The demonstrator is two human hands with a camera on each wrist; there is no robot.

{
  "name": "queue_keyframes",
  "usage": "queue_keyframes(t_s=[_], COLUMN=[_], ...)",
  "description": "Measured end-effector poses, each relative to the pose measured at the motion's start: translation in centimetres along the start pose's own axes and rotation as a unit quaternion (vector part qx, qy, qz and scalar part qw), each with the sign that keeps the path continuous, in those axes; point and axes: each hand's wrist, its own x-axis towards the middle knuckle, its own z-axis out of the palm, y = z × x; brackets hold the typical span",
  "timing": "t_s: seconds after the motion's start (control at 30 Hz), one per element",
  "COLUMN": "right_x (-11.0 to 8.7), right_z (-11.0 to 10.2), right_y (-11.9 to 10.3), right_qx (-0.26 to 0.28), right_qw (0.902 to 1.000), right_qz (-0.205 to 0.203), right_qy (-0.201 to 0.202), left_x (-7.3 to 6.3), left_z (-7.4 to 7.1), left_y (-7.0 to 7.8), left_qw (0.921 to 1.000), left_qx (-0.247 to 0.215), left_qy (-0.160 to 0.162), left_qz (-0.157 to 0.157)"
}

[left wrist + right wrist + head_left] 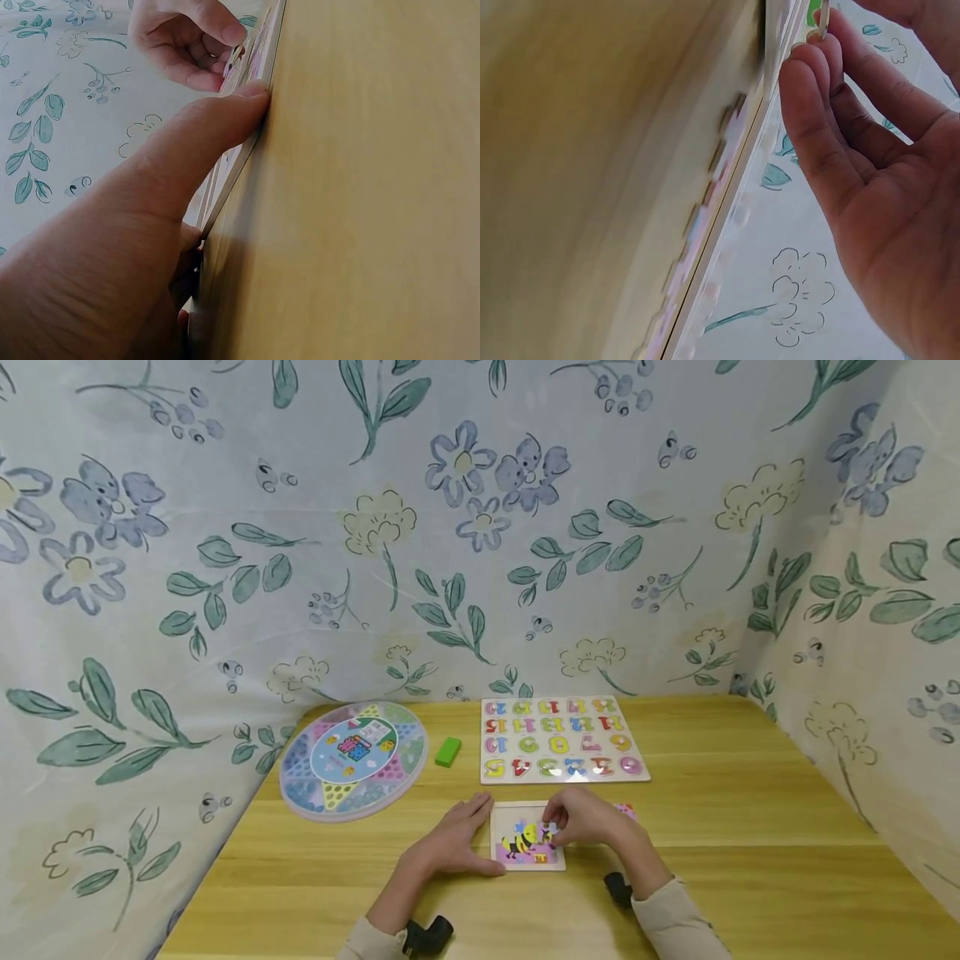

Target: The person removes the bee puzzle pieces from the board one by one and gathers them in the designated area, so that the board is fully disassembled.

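Observation:
A small wooden jigsaw tray [512, 810] with a yellow bee picture lies in front of me, partly filled with pieces. My left hand [453, 842] holds the tray at its left side, thumb along the near edge and fingers by the far left corner. Between thumb and fingers of my right hand [588, 817] is a jigsaw piece [824, 19], held over the right part of the picture. In the left wrist view, the left thumb [225, 116] presses the tray's edge. Part of the tray is hidden behind the right hand.
Pink loose jigsaw pieces [626, 811] lie beyond the right wrist. Behind the tray sits a number puzzle board [564, 766]. A green block [447, 752] and a round Chinese checkers board [352, 810] are at the left. Floral cloth [480, 593] hangs behind the wooden table [750, 860].

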Motion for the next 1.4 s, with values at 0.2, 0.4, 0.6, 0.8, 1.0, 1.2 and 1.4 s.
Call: queue_keyframes(t_s=[0.2, 0.4, 0.6, 0.8, 1.0, 1.2, 1.4], right_x=[-1.0, -1.6, -1.8, -2.1, -2.4, -2.6, -2.8], right_z=[-0.6, -1.2, -1.6, -2.0, -2.1, -2.1, -2.2], right_y=[0.9, 1.6, 2.4, 2.9, 3.2, 3.3, 3.3], right_qx=[-0.001, 0.007, 0.012, 0.009, 0.013, 0.004, 0.007], right_qw=[0.9997, 0.9992, 0.9994, 0.9994, 0.9994, 0.9998, 0.9993], right_qz=[0.019, 0.033, 0.025, 0.024, 0.026, 0.016, 0.036], right_qy=[0.015, 0.021, 0.020, 0.025, 0.021, 0.012, 0.003], left_x=[-0.1, -0.1, -0.1, -0.1, 0.0, -0.1, -0.1], left_z=[-0.2, -0.2, -0.2, -0.2, 0.0, 0.1, -0.1], left_y=[0.1, 0.1, 0.2, 0.1, 0.0, -0.1, 0.1], left_qw=[0.9999, 0.9999, 0.9999, 0.9999, 0.9998, 0.9998, 0.9998], left_qx=[-0.009, -0.013, -0.014, -0.015, -0.016, -0.019, -0.017], left_qy=[-0.004, -0.005, -0.007, -0.007, -0.008, -0.010, -0.009], left_qz=[0.004, 0.002, 0.000, -0.001, 0.000, 0.000, 0.002])
